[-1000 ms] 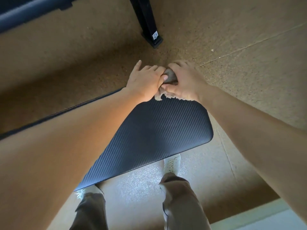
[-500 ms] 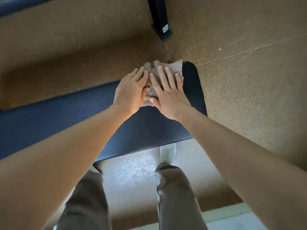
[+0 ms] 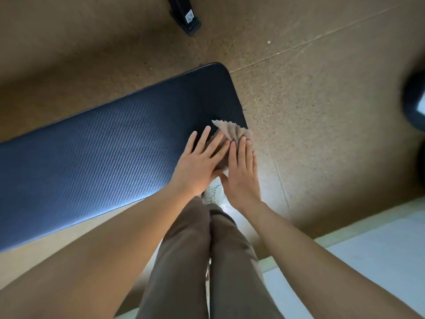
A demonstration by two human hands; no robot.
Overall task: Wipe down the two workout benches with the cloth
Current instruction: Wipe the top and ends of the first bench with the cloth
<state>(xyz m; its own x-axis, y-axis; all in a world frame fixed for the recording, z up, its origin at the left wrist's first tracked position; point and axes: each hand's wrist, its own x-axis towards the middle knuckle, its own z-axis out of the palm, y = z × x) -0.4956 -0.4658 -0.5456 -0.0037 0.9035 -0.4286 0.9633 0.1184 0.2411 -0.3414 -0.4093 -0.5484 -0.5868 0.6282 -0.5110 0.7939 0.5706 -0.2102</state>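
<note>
A dark blue ribbed workout bench pad point(image 3: 103, 146) runs from the left edge to its rounded end at upper centre. A beige cloth point(image 3: 232, 132) lies on the pad's near right corner, with its edge hanging slightly over the end. My left hand point(image 3: 200, 162) and my right hand point(image 3: 241, 173) lie side by side, flat on the cloth with fingers stretched out, pressing it onto the pad. Most of the cloth is hidden under my palms.
A black metal equipment leg point(image 3: 186, 17) with a small label stands on the brown speckled floor beyond the bench. A dark blurred object point(image 3: 414, 100) sits at the right edge. My legs in brown trousers and a white shoe point(image 3: 212, 194) stand beside the bench. A pale floor strip point(image 3: 368, 249) lies at lower right.
Both hands flattened out on the cloth and slid it from the far edge of the bench end toward me, to the near right corner.
</note>
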